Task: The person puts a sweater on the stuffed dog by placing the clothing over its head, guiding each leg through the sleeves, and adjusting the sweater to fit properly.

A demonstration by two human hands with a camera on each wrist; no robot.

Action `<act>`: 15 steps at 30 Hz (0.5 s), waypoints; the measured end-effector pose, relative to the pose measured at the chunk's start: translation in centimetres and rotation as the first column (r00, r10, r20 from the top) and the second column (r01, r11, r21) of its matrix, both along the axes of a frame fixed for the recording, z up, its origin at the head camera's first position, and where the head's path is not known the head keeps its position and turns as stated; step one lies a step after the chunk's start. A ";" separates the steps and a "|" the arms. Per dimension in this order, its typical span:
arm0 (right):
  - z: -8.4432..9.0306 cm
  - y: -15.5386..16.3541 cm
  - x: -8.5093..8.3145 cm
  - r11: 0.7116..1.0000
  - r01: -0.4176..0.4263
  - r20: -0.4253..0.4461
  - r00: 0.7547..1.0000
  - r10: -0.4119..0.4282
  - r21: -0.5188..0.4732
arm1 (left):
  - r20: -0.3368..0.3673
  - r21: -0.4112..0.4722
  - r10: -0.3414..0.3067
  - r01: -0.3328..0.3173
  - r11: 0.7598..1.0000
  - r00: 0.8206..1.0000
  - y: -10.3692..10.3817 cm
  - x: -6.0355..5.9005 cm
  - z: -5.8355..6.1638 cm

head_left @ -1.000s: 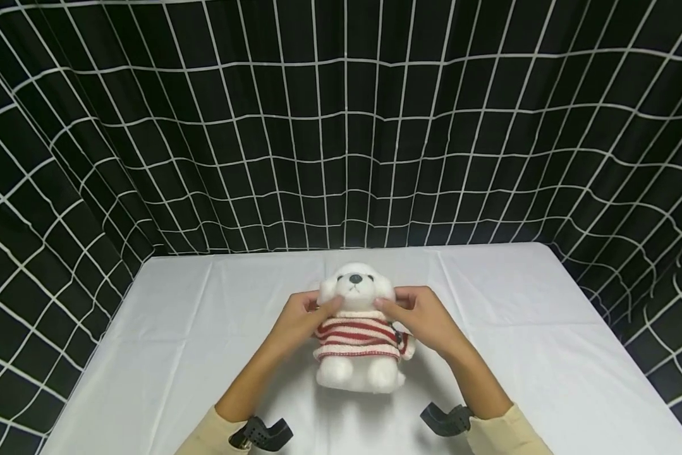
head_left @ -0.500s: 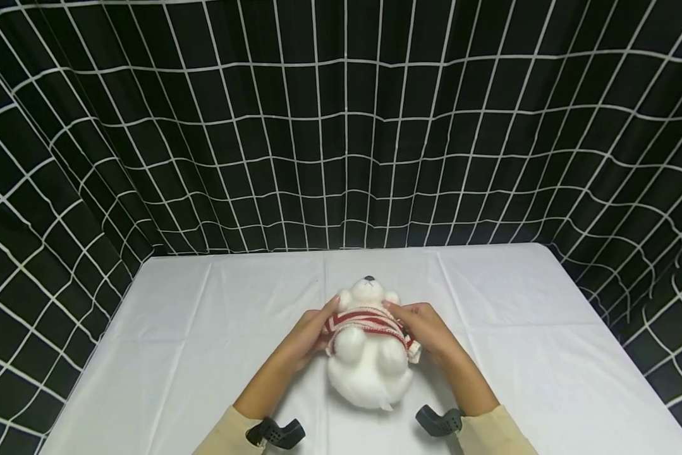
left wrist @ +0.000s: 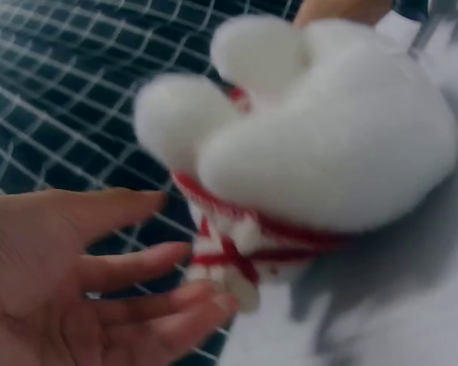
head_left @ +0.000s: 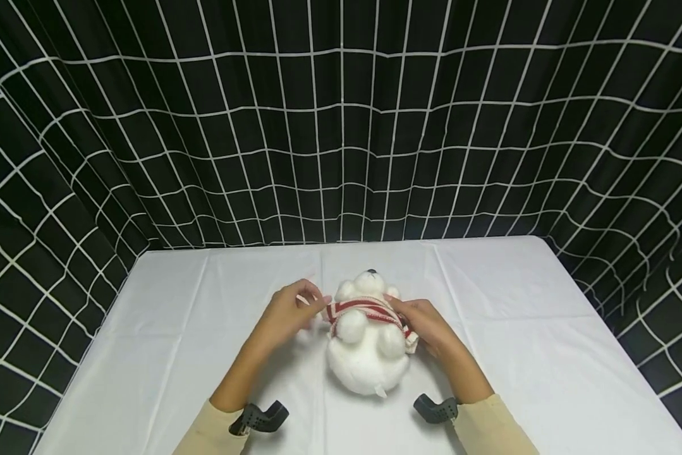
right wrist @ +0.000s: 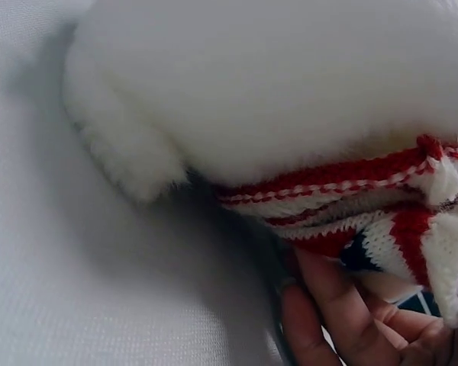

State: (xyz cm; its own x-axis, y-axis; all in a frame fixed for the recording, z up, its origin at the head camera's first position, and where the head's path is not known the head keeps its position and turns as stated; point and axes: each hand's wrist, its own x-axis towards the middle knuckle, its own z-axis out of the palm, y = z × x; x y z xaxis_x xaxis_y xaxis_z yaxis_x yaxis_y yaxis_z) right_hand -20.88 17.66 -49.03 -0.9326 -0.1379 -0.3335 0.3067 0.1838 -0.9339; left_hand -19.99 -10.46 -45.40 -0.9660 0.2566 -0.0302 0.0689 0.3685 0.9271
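A white plush toy [head_left: 366,366], a small animal with a dark nose, lies on its back on the white-covered table [head_left: 523,354], head away and feet toward me. It wears a red-and-white striped knit sweater [head_left: 369,306]. My right hand [head_left: 427,323] grips its side at the sweater, thumb on top and fingers underneath, partly hidden in the right wrist view. My left hand [head_left: 291,311] is at the opposite side with fingers spread and relaxed, fingertips right at the sweater's sleeve [left wrist: 225,263] in the left wrist view.
A black curtain with a white grid [head_left: 341,126] hangs behind the table and along both sides. The white cloth [head_left: 164,303] has fold creases. A dark strap mount [head_left: 265,418] sits at each wrist, below beige sleeves.
The plush toy has gone from upright, facing me, to lying on its back. My left hand has let go and moved off to the left; the right hand keeps its grip.
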 end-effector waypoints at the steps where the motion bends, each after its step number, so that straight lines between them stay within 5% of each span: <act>1: 0.0 0.0 0.0 1.000 -0.002 0.001 1.000 0.002 0.000 | -0.038 -0.066 -0.024 0.022 0.998 0.999 -0.2 0.3 0.7; 5: 0.3 0.0 0.1 1.000 -0.012 -0.002 1.000 0.012 0.003 | -0.134 -0.264 -0.181 0.141 0.954 0.974 0.1 1.4 1.5; 10: 0.8 0.1 0.2 0.991 -0.032 -0.063 0.997 0.040 0.128 | -0.249 -0.383 -0.185 0.079 0.920 0.951 1.6 2.0 0.6; 13: 2.0 0.2 0.5 0.918 0.030 -0.262 0.961 0.082 0.396 | -0.283 -0.370 -0.148 0.034 0.929 0.948 2.1 2.1 0.5; 15: 3.2 0.2 0.8 0.861 0.111 -0.422 0.898 0.127 0.496 | -0.289 -0.351 -0.126 0.017 0.936 0.949 2.3 2.1 0.6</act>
State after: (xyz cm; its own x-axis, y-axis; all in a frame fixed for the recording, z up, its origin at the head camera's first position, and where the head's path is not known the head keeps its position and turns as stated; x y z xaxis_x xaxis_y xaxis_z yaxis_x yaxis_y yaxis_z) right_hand -20.03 17.89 -45.85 -0.9947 -0.0733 0.0722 -0.1026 0.6574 -0.7465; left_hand -17.84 -8.21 -44.85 -0.9219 0.3520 0.1620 0.3634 0.6404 0.6766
